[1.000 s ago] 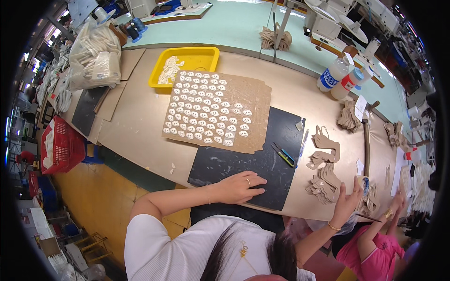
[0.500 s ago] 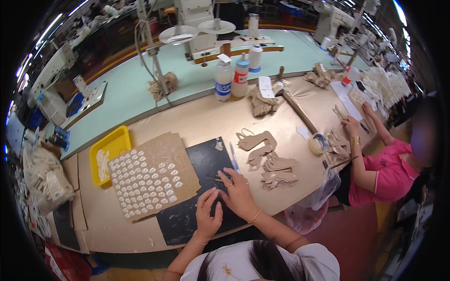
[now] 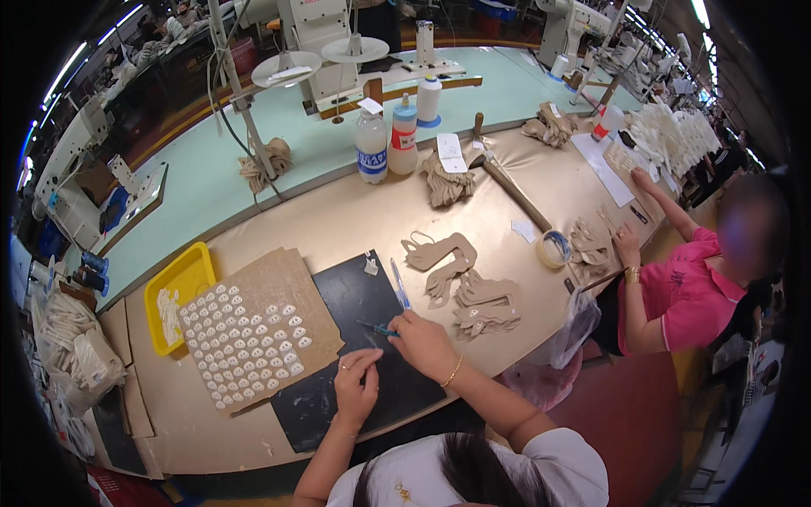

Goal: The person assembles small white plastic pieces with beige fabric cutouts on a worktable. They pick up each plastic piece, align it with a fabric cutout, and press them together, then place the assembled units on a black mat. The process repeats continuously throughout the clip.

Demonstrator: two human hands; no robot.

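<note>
Small blue snips [image 3: 378, 329] are held over the black mat [image 3: 351, 283], with the fingers of the right hand [image 3: 420, 342] closed around their handles and the blades pointed left; this grip seems chosen so that the blades are kept free of the palm. The left hand [image 3: 356, 384] is held low over the same mat, its fingers half open and loosely bent, nothing seen gripped; it is perhaps kept near for steadying.

To the left, small white pieces [image 3: 245, 346] are set out in rows on a cardboard sheet [image 3: 283, 269], probably spaced so that each can be reached singly. More are heaped in a yellow tray [image 3: 201, 257] beyond it, apparently confined there against scattering. To the right, taupe cut pieces [image 3: 488, 306] are laid overlapping on the counter [image 3: 355, 232], presumably within easy reach. A pen-like tool [image 3: 398, 283] is placed along the mat's right edge, where the working area is left unobstructed.
</note>
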